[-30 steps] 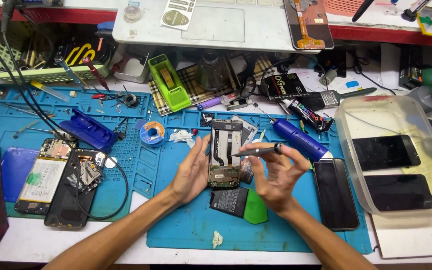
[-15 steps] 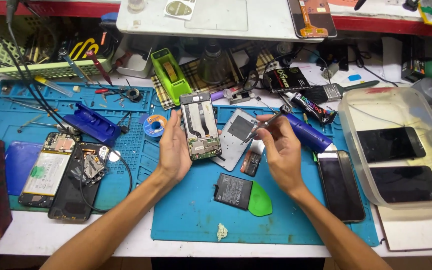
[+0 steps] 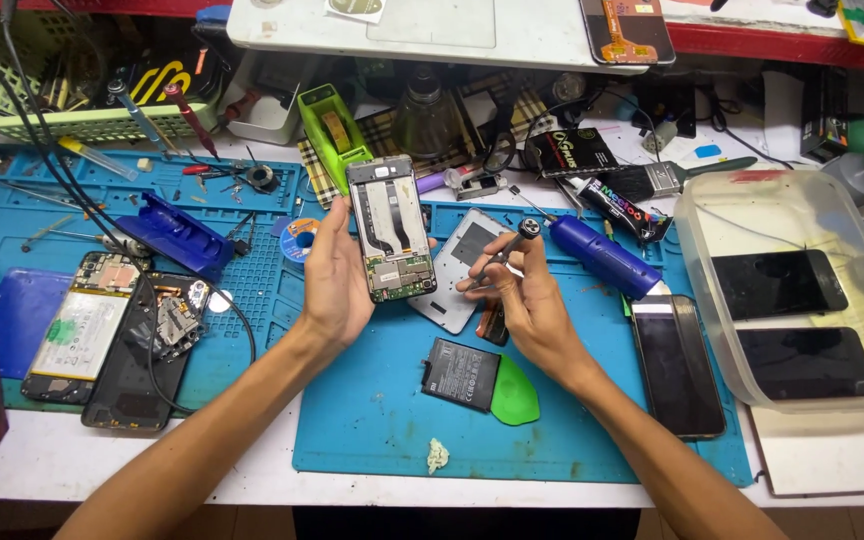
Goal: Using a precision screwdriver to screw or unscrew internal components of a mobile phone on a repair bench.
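Opened phone [image 3: 390, 228] upright in left hand [image 3: 337, 275]

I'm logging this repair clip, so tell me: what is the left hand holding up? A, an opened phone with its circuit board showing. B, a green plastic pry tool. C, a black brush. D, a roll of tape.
A: the left hand holds an opened phone upright, its circuit board and ribbon cables exposed, while the right hand holds a screwdriver beside it.
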